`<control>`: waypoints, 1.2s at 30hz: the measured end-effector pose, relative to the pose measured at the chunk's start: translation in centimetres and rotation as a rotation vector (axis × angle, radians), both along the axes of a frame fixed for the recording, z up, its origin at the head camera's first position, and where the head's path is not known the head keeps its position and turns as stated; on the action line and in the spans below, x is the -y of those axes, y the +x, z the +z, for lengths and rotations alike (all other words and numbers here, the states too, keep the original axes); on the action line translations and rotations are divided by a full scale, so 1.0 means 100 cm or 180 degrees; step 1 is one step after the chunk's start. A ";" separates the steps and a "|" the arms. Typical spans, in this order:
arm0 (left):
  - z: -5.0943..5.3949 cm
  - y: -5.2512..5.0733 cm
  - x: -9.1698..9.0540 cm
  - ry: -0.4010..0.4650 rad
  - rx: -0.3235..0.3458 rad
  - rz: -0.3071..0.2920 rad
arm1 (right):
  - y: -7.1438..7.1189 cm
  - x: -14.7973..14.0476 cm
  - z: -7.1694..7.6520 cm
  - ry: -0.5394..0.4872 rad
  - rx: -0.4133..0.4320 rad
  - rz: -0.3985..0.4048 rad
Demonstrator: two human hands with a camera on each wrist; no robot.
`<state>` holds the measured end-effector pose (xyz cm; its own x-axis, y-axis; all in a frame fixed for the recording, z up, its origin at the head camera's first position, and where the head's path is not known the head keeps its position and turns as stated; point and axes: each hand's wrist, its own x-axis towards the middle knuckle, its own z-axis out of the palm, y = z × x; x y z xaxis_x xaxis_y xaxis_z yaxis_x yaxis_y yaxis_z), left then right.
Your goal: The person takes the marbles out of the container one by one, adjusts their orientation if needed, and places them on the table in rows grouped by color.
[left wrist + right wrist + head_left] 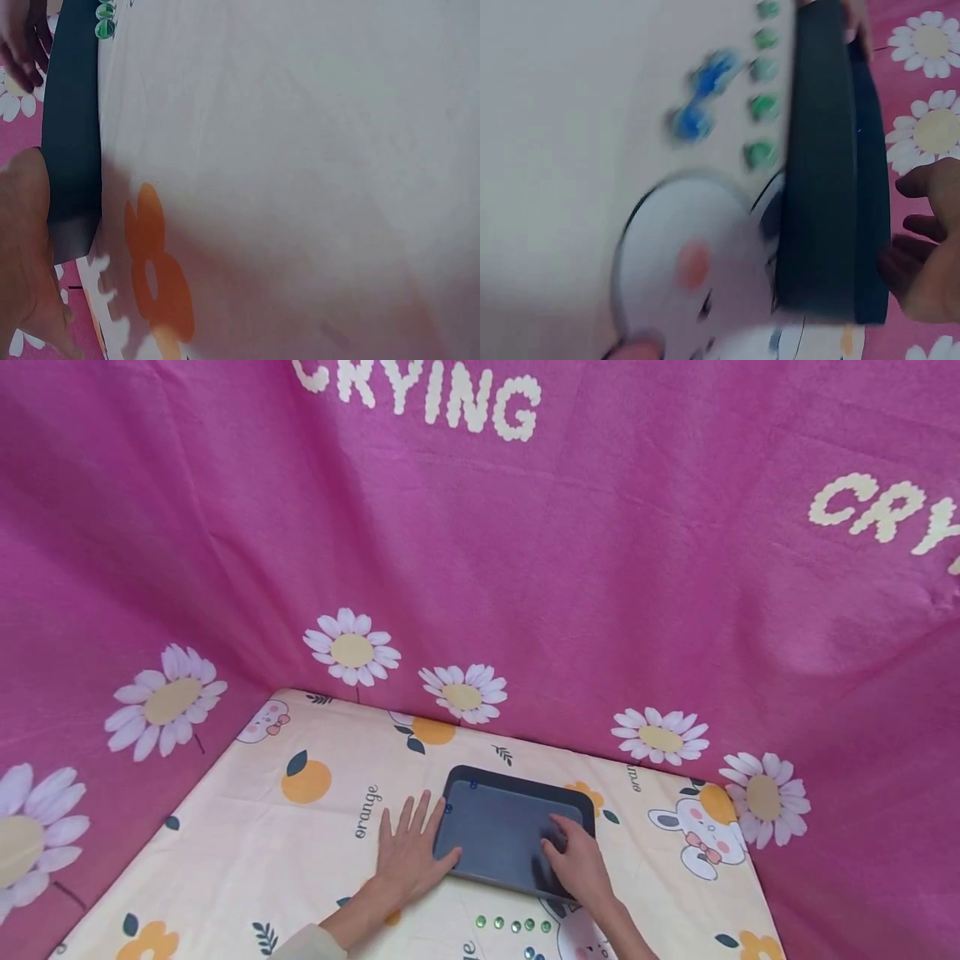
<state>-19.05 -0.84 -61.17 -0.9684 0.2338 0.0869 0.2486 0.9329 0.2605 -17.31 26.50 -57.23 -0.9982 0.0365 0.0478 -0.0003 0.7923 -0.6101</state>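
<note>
A dark grey rectangular tray [491, 887] lies on the patterned cloth. Inside it, by the far left corner, are two small blue marbles, one [474, 785] at the far wall and the other [448, 808] at the left wall. My left hand [408, 852] is at the tray's left side, fingers spread and thumb over the near left rim. Over the right part of the tray is my right hand [579, 864], its fingers loosely bent and thumb apart; I see nothing held in it. Several green glass marbles [515, 926] form a row before the tray's near side.
Two blue marbles [692, 121] sit on the cloth nearer to me than the green row. The cream tablecloth [240, 827] has printed oranges and rabbits. Pink curtains [570, 568] with daisies hang at the back and both sides.
</note>
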 end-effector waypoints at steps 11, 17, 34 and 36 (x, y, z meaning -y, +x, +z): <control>-0.002 -0.001 0.002 -0.0014 0.0033 0.0014 | -0.036 0.032 -0.010 -0.0956 0.0168 0.0334; 0.000 -0.001 0.002 0.0021 0.0088 0.0008 | -0.049 0.048 -0.022 -0.0896 0.0270 0.0435; -0.001 -0.003 0.001 -0.0056 0.0133 -0.0001 | -0.076 0.105 -0.027 -0.0638 0.0306 0.0481; -0.001 -0.003 0.002 -0.0030 0.0118 -0.0001 | -0.079 0.111 -0.026 -0.0599 0.0312 0.0488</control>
